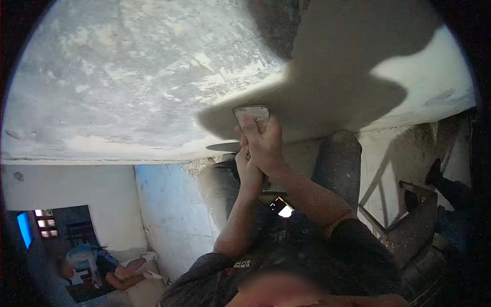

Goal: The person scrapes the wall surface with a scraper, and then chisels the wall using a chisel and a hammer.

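Both my hands are on a putty knife (252,111), whose wide, whitish blade points away from me towards the patchy white and grey plastered wall (153,77). My right hand (266,146) is closed round it just below the blade, with fingers lying against the blade's face. Lower down, my left hand (248,171) is wrapped round the handle, which the fingers mostly hide. The blade's edge is at or near the wall; I cannot tell if it touches. A dark shadow (332,92) covers the surface around it.
A thin dark oval shape (224,147) lies left of my hands. At the lower left another person (115,268) is by a wall with a dark opening (74,225). A metal frame (409,215) stands at the right, near another person's leg (450,187). A blue-white wall (174,204) is behind.
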Demonstrator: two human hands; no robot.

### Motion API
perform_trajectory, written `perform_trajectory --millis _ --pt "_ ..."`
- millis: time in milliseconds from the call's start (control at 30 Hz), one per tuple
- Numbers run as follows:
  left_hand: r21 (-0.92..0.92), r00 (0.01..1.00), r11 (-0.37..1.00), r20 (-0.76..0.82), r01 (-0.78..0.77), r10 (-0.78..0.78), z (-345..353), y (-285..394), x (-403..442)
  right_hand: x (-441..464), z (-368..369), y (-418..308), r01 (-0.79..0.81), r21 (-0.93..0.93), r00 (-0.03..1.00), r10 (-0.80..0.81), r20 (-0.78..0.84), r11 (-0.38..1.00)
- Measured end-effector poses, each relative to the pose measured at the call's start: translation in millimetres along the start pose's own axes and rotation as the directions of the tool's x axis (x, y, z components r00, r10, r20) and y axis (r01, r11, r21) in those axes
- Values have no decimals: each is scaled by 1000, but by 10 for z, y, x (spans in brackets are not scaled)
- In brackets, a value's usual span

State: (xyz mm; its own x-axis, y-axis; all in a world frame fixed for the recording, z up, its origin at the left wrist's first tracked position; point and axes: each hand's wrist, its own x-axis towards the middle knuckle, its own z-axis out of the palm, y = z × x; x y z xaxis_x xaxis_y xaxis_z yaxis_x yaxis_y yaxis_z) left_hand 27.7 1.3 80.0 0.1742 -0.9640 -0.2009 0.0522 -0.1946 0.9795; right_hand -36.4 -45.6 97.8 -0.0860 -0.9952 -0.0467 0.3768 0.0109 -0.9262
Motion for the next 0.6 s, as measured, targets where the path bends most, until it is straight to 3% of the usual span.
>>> perform_trajectory --millis 33,200,267,367,467,500,600 --pt "144 996 986 12 84 -87 -90 -57 6 -4 3 43 15 17 1000 -15 -8 1000" --pt "-46 995 997 -66 65 -68 95 210 -81 -10 69 -20 23 36 997 -21 -71 999" --pt "-53 992 998 -117 31 -37 59 176 -57 -31 95 -138 -62 189 998 66 -15 980" --pt "114 992 989 -97 96 -85 -12 302 -89 -79 97 -169 -127 252 992 128 11 959" --pt "112 996 993 -90 33 -23 -46 306 -78 -42 112 -23 -85 280 996 83 18 956" --pt "194 989 976 -87 -103 121 -40 282 -68 -23 110 8 -73 296 997 66 32 952" --pt "347 985 935 -121 -75 124 -130 259 -56 -59 174 -5 -83 358 996 88 1 930"
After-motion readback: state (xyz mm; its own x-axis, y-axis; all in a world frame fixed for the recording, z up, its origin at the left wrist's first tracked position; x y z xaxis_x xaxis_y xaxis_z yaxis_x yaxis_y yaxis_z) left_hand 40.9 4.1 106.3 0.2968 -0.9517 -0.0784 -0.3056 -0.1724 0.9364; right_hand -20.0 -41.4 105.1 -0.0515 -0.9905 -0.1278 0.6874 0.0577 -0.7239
